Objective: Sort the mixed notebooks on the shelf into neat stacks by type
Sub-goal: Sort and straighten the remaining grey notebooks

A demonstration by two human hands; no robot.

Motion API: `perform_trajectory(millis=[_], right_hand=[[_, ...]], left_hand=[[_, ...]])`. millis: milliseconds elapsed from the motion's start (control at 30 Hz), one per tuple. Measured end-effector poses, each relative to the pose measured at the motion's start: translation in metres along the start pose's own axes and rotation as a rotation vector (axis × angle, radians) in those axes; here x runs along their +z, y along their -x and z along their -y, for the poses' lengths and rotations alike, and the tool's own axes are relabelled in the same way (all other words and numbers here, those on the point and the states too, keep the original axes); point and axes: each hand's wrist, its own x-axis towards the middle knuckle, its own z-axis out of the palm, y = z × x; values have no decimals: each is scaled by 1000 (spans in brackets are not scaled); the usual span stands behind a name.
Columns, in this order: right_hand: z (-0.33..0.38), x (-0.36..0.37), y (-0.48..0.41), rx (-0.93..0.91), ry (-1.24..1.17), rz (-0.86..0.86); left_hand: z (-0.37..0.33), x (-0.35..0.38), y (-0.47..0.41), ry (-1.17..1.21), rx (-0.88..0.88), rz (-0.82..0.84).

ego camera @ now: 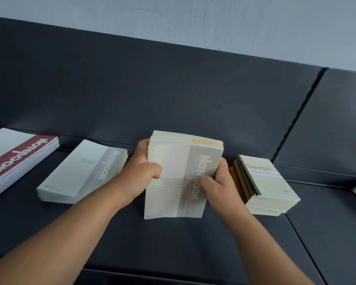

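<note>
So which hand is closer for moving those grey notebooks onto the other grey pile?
Probably the left hand: it grips the held grey notebooks on the side nearest the matching grey pile. The right hand sits by the Gambit pile instead.

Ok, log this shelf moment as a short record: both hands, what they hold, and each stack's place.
left hand: grips left edge of held stack, thumb on cover
right hand: grips its right edge, thumb on cover
held stack: grey Notebook notebooks, tilted up, mid-shelf
grey Notebook stack: flat, left of the hands
red Notebook stack: far left, cut off by frame
Gambit stack: right of the hands, mixed-colour spines
shelf: dark
</note>
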Motion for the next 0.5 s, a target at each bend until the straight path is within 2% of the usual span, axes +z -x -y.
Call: perform_trajectory(millis=[233,500], right_hand=[[-2,-9,0,25,77,57],[4,-11,-8,33,18,64]], left_hand=[[-6,-4,-1,-100,-40,52],[-26,-7,-3,-132,-56,-53]])
